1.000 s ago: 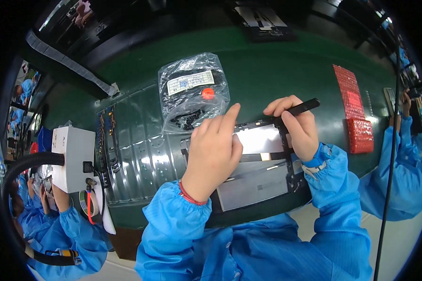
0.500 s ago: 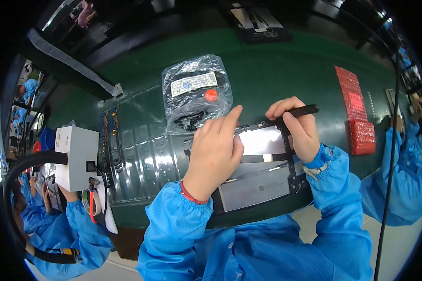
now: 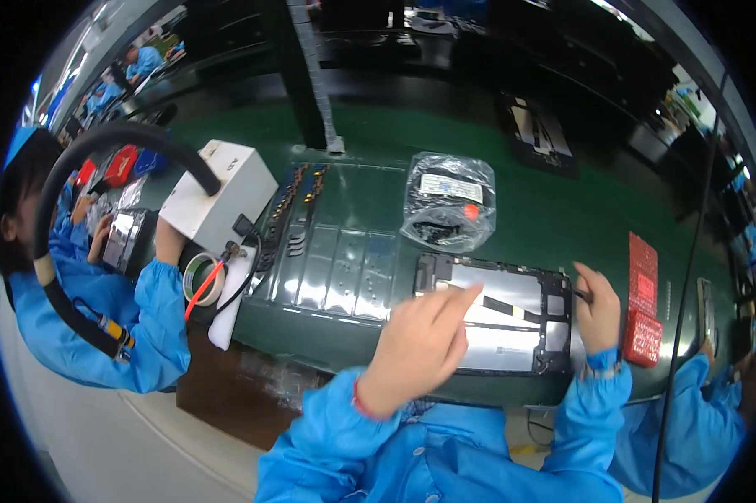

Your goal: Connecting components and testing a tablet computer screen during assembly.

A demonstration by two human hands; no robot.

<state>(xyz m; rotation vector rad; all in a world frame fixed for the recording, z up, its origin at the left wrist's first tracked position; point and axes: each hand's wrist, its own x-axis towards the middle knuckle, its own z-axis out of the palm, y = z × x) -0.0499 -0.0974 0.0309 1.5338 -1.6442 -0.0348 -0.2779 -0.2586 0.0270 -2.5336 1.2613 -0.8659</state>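
A tablet-like device frame [image 3: 512,356] lies flat on the green bench in front of me, with silver plates inside a black rim and a dark ribbon across them. My left hand [image 3: 420,348] hovers over its left part, index finger stretched out and thumb apart, with nothing visible in it. At the right rim, my right hand [image 3: 598,314] is closed around a black stick-like tool [image 3: 582,295], mostly hidden by the fingers. Beyond the device is a clear plastic bag [image 3: 450,201] with dark parts, a white label and an orange dot.
To the left stand a white box [image 3: 223,193] with a black hose [image 3: 118,134], a tape roll [image 3: 202,278] and a clear tray [image 3: 336,260] beside small-part strips [image 3: 290,210]. Red bubble wrap [image 3: 643,302] lies right. Another device frame [image 3: 537,130] sits at the back. Co-workers flank me.
The view has swung left, bringing more of the white box and the left co-worker into sight. My left hand has moved off the device's far edge, toward its left part; the right hand stays at the right rim.
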